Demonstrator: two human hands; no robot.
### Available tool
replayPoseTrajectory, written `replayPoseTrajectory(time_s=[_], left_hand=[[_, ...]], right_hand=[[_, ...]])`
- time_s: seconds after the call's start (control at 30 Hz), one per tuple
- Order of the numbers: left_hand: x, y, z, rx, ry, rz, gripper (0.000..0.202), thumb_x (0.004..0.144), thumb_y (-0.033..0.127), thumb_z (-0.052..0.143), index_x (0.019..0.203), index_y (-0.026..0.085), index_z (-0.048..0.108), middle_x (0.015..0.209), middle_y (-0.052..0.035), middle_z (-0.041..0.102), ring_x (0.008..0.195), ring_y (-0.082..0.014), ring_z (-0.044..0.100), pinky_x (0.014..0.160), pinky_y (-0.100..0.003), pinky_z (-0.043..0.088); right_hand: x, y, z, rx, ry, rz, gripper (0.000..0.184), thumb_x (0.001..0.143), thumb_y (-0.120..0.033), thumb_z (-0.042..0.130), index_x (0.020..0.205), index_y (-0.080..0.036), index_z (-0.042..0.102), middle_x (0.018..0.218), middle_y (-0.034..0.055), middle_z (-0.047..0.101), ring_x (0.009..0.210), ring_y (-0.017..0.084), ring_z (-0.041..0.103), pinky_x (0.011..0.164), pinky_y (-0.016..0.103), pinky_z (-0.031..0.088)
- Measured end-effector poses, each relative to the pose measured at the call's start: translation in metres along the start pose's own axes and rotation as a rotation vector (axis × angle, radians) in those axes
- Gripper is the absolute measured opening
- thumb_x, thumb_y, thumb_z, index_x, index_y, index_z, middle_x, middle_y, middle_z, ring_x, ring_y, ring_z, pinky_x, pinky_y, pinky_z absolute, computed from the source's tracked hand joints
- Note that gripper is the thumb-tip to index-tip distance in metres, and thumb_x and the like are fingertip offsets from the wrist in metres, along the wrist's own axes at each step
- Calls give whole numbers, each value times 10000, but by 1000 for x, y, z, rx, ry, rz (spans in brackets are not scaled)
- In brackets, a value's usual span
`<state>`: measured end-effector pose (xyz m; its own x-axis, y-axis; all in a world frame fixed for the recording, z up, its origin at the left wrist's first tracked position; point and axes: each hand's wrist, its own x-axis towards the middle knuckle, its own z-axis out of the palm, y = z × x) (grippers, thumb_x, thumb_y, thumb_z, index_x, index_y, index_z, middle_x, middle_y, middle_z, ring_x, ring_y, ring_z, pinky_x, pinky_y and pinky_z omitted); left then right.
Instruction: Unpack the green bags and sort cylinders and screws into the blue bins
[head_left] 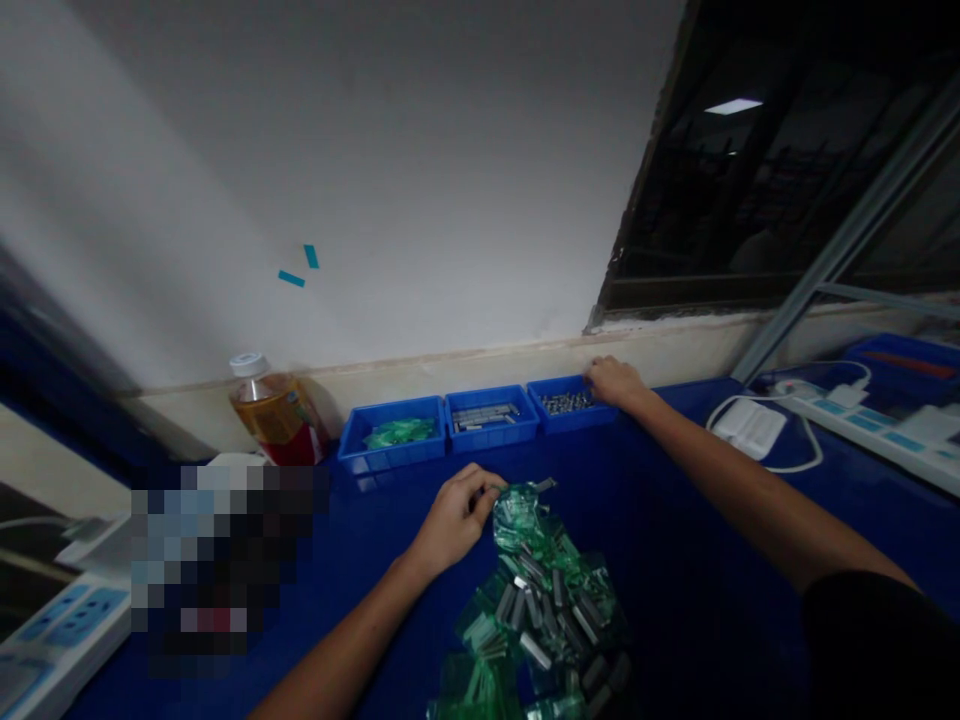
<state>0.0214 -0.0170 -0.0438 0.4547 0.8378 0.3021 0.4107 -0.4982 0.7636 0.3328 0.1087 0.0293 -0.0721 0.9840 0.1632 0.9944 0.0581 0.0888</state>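
Note:
My left hand is closed, thumb and forefinger pinched at the edge of a green see-through plastic bag at the top of a pile. A thin metal piece sticks out beside that bag. Farther off, my right hand reaches to the right end of a blue bin of small metal parts, which look like screws. Its fingers are curled down at the bin's rim; the tips and anything between them cannot be made out. Below my left hand, grey metal bars lie among green bags.
Beside the screw bin stand a blue bin of metal strips and a blue bin of green bags. A drink bottle stands left, against the wall. Power strips and a white adapter with cable lie right.

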Motion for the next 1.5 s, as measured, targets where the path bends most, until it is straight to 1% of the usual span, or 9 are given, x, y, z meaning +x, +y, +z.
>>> replayPoseTrajectory(time_s=[0.23,0.37,0.47,0.67,0.87,1.1,1.3,1.4,1.5], left_hand=[[-2,14,-5,-172,341,52,174,909,261,465,961,182,611,875,-39,548,717,-126,593,649,-246,498],[-12,27,0,19,238,297,187,894,139,470,985,188,626,920,-56,554,863,-141,567,765,-258,477],[-17,32,6,26,72,357,235,902,122,443,1049,191,613,977,-71,558,925,-148,556,807,-263,468],[-11,43,11,-133,40,22,256,910,349,453,886,164,628,850,-42,601,857,-183,548,823,-324,427],[3,48,-8,-424,6,-265,361,837,466,532,713,130,576,623,16,523,591,-119,484,565,-220,381],[28,20,-92,446,644,56,240,870,331,513,977,164,648,913,-57,619,810,-183,568,722,-283,443],[30,-22,-115,767,285,9,263,835,218,522,1063,189,649,1029,-91,608,979,-247,552,903,-392,434],[27,-8,-94,722,288,87,291,863,189,464,1112,169,611,1053,-93,593,1011,-240,531,929,-391,417],[19,18,-57,593,77,193,262,890,172,420,1077,181,604,1021,-63,603,981,-208,535,912,-345,423]], right_hand=[[-88,-75,-15,383,114,-59,469,963,-423,284,818,-181,659,801,42,649,767,152,590,684,242,438],[-151,-121,-6,1370,-139,-25,502,896,-565,371,713,-167,616,639,20,611,583,142,554,542,249,417],[-169,-131,0,1565,-130,89,369,826,-522,538,791,-166,629,683,16,627,600,152,559,534,255,431],[-176,-129,15,995,418,-258,256,841,-172,523,1041,-238,668,854,48,556,784,169,539,666,297,470],[-181,-129,19,727,508,-473,644,761,29,403,1293,-323,493,1145,89,464,1023,212,490,794,374,502],[-180,-130,10,845,539,-415,415,851,-54,414,1203,-239,533,1133,92,522,1106,203,499,934,371,448],[-167,-115,16,678,328,-392,261,885,-137,429,1091,-176,585,964,87,594,933,212,541,854,395,447],[-161,-103,26,500,157,-297,261,892,-205,454,1113,-146,580,1002,109,598,942,242,528,848,413,427],[-160,-98,33,396,48,-254,360,870,-308,520,1190,-142,540,1055,120,591,974,265,518,831,407,420]])
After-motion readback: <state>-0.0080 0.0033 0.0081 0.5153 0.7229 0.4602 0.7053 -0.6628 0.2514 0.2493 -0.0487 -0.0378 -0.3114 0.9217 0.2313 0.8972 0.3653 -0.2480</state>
